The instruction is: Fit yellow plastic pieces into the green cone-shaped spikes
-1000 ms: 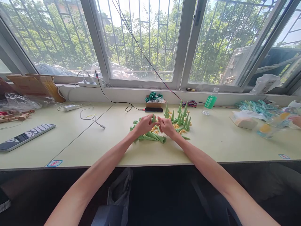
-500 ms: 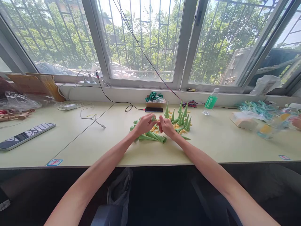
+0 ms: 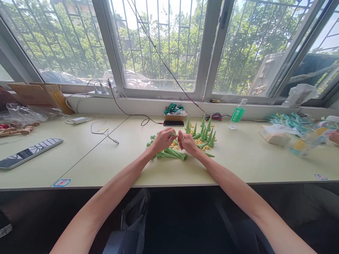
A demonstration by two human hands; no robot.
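My left hand (image 3: 164, 138) is closed around a green plastic spike (image 3: 172, 133), of which only a small part shows between the fingers. My right hand (image 3: 186, 140) is closed right beside it, thumb up and fingers curled; what it pinches, if anything, is hidden. Under and around both hands lie small yellow plastic pieces (image 3: 199, 142). Several green spikes (image 3: 206, 134) stand upright to the right of my right hand. More green spikes (image 3: 172, 153) lie on their sides in front of my hands, and others lie left of my left wrist.
A dark phone (image 3: 173, 123) lies behind my hands, before a small box of green material (image 3: 173, 110). Further right stand a water bottle (image 3: 237, 114) and a tissue pack (image 3: 275, 135). A white cable (image 3: 106, 133) and a power bank-like slab (image 3: 30, 153) lie left. Another person's hand (image 3: 334, 137) shows far right.
My hands stay over the pile, with only a slight shift of the fingers. The green spike in my left hand shows a little less. Everything else looks the same.
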